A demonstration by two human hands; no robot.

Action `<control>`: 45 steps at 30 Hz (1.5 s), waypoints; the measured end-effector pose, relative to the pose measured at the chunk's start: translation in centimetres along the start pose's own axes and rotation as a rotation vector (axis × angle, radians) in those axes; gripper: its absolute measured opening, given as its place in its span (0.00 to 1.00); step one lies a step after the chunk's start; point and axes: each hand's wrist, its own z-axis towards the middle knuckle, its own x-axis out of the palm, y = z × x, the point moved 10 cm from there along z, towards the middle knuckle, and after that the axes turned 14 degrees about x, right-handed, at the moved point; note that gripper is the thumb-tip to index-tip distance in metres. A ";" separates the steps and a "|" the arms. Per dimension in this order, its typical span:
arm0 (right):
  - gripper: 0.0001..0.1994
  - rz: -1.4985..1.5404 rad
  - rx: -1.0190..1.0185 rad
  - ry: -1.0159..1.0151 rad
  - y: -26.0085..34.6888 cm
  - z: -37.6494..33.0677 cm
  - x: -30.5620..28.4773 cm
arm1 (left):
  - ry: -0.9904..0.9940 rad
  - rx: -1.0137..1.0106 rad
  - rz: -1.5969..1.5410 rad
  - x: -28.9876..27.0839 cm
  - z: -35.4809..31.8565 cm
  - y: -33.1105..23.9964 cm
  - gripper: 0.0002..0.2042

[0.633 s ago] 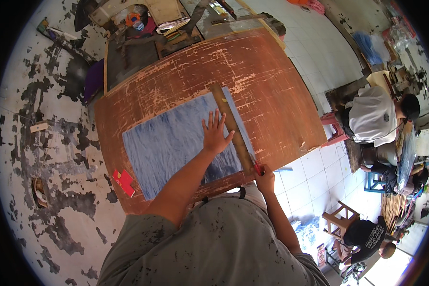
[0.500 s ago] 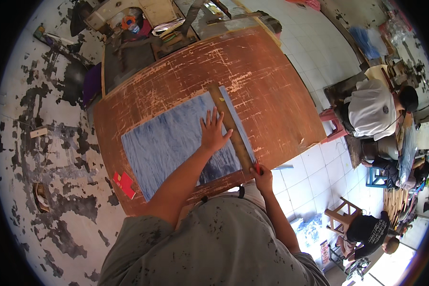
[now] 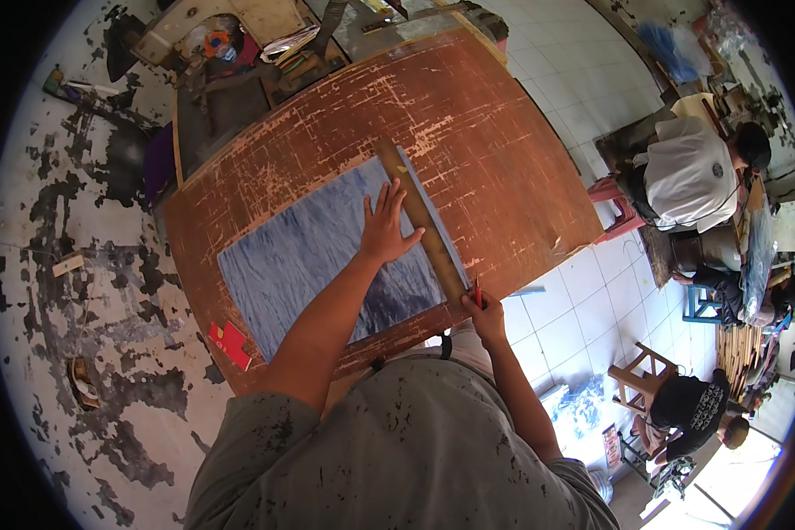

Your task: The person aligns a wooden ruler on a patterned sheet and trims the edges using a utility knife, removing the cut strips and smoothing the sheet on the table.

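Note:
A blue-grey sheet with marbled streaks (image 3: pixel 300 238) lies on the scratched red-brown tabletop (image 3: pixel 512 168). Across its right side runs a long brownish ruler (image 3: pixel 427 223), and a narrow strip of the sheet shows beyond the ruler's right edge. My left hand (image 3: pixel 386 231) is spread flat on the sheet, its fingertips and thumb reaching onto the ruler. At the ruler's near end, my right hand (image 3: pixel 487 318) is closed around a slim red tool (image 3: pixel 478 293), which stands upward out of the fist. Its tip is too small to make out.
A small red packet (image 3: pixel 230 344) lies at the table's left edge. Beyond the far edge stands a cluttered bench with a sewing machine (image 3: pixel 194 34). To the right, two people sit at work, near a red stool (image 3: pixel 617 208) and a wooden stool (image 3: pixel 642 375).
The red tool now points more upright, and my right hand has turned slightly at the ruler's end. My left hand stays pressed in about the same place. The whole view has shifted a little.

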 end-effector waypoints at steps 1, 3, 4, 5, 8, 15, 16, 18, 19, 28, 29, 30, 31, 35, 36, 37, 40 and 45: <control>0.11 -0.017 -0.007 0.000 0.3 -0.2 0.1 | -0.003 -0.002 0.008 0.0 -0.1 0.1 0.47; 0.12 -0.034 -0.020 -0.001 -0.1 0.3 -0.1 | 0.002 -0.003 0.008 0.0 0.1 0.0 0.47; 0.12 -0.053 -0.037 0.000 -0.2 0.5 -0.1 | 0.004 -0.006 0.010 0.0 0.2 0.0 0.47; 0.12 -0.051 -0.034 -0.001 -0.4 0.6 -0.2 | 0.006 -0.004 0.009 -0.1 0.2 -0.1 0.47; 0.13 -0.020 -0.043 0.020 -0.6 0.8 -0.2 | -0.001 -0.010 -0.007 -0.2 0.1 -0.2 0.47; 0.11 -0.030 -0.021 0.037 -0.2 0.8 -0.3 | -0.027 -0.007 -0.022 -0.5 0.2 -0.3 0.45; 0.09 -0.050 -0.012 0.046 0.0 0.6 -0.3 | -0.030 -0.010 -0.027 -0.6 0.2 -0.3 0.45; 0.09 -0.034 -0.026 0.048 -0.1 0.8 -0.2 | -0.031 -0.008 -0.034 -0.7 0.4 -0.3 0.45; 0.09 -0.017 -0.042 0.050 -0.1 0.9 -0.3 | -0.033 -0.004 -0.039 -0.7 0.5 -0.5 0.45; 0.13 -0.014 -0.023 0.073 -0.4 1.1 -0.2 | -0.046 0.002 -0.038 -0.6 0.2 -0.4 0.46; 0.13 -0.013 -0.022 0.073 -0.4 1.1 -0.2 | -0.046 0.002 -0.038 -0.6 0.2 -0.4 0.46; 0.13 -0.043 -0.030 0.049 -0.2 1.0 -0.4 | -0.041 0.003 -0.042 -0.6 0.3 -0.5 0.46; 0.14 -0.072 -0.038 0.025 0.0 1.0 -0.6 | -0.036 0.004 -0.045 -0.6 0.3 -0.5 0.46; 0.13 -0.170 -0.059 -0.047 0.7 0.6 -0.6 | -0.010 -0.002 -0.022 -0.8 0.3 -0.3 0.53; 0.13 -0.172 -0.060 -0.067 0.4 0.8 -0.8 | 0.031 0.005 -0.055 -0.7 0.5 -0.7 0.59; 0.14 -0.174 -0.061 -0.087 0.1 0.9 -1.1 | 0.072 0.011 -0.087 -0.6 0.9 -1.2 0.64; 0.14 -0.180 -0.076 -0.072 0.7 0.7 -0.8 | 0.172 -0.035 -0.069 -0.2 0.6 -0.6 0.75; 0.14 -0.147 -0.077 -0.076 1.4 0.0 -1.0 | 0.342 -0.121 -0.027 0.6 1.3 -0.4 0.82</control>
